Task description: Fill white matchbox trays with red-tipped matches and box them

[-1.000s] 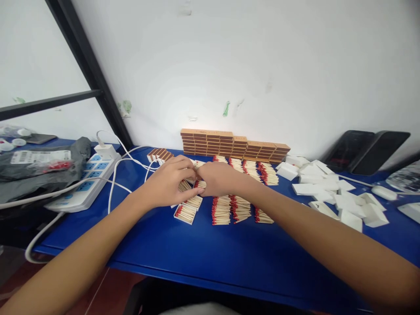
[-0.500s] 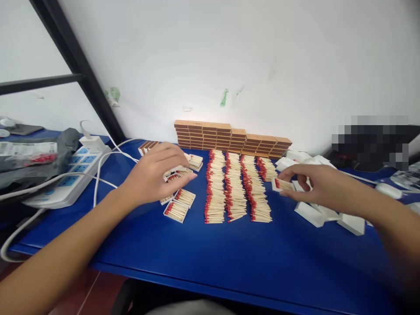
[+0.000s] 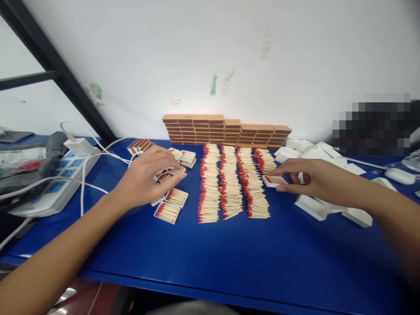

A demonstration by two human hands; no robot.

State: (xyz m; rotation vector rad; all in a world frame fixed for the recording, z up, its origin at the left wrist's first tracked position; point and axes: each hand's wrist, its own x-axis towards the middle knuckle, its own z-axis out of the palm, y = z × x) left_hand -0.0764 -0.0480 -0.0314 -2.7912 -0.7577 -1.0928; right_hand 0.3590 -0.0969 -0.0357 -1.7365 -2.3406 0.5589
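Observation:
My left hand (image 3: 151,177) hovers over a cluster of white matchbox trays filled with red-tipped matches. Its fingers are stretched out, the thumb apart, and nothing shows between them. One filled tray (image 3: 167,212) lies just below its thumb, with another filled tray (image 3: 177,197) behind it. Between thumb and fingers my right hand (image 3: 305,177) pinches a matchbox tray (image 3: 274,180) with matches in it. That tray is beside the short fourth row of loose matches (image 3: 265,162). Three longer match rows (image 3: 210,186) lie in the middle of the blue table.
Stacked brown matchboxes (image 3: 197,131) stand along the wall. White empty trays (image 3: 311,206) are heaped around my right hand. Several matchbox sleeves (image 3: 141,145) lie behind my left hand. A power strip (image 3: 62,179) with white cables is at the left.
My right hand has brought the tray slightly left, closer to the match rows. My left hand stays over the filled trays. The camera view has shifted a little.

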